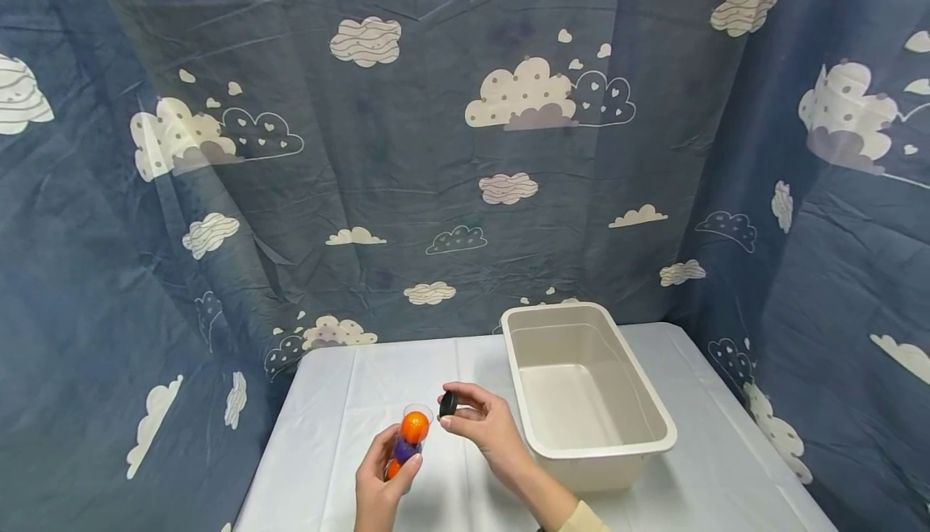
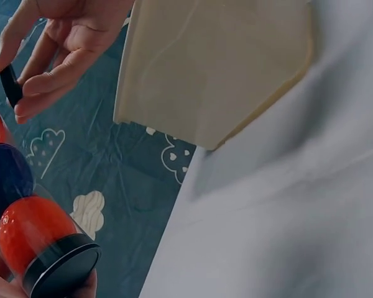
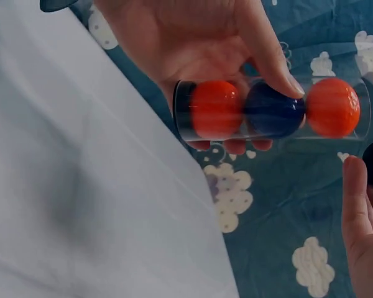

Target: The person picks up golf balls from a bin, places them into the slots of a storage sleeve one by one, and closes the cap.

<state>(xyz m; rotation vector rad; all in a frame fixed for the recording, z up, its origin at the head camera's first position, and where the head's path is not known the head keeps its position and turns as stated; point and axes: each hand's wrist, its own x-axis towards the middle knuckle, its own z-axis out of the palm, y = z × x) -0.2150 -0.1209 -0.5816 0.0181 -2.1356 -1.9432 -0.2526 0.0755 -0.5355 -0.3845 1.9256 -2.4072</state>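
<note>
My left hand [image 1: 383, 467] grips a clear tube [image 3: 278, 133] around its middle. Inside the tube are two orange balls [image 3: 333, 108] with a dark blue ball [image 3: 275, 110] between them. A black cap [image 2: 61, 267] closes the tube's lower end, while the upper end has no cap on it. Just right of that end, my right hand [image 1: 488, 427] pinches a second black cap [image 1: 448, 404] between thumb and fingers. The cap is apart from the tube, its thin edge showing in the left wrist view.
A beige plastic tub [image 1: 567, 453] stands to the right on the white-covered table [image 1: 334, 403]; no contents show in it. Dark blue cloth [image 1: 407, 274] with a cloud print hangs behind the table and along both sides.
</note>
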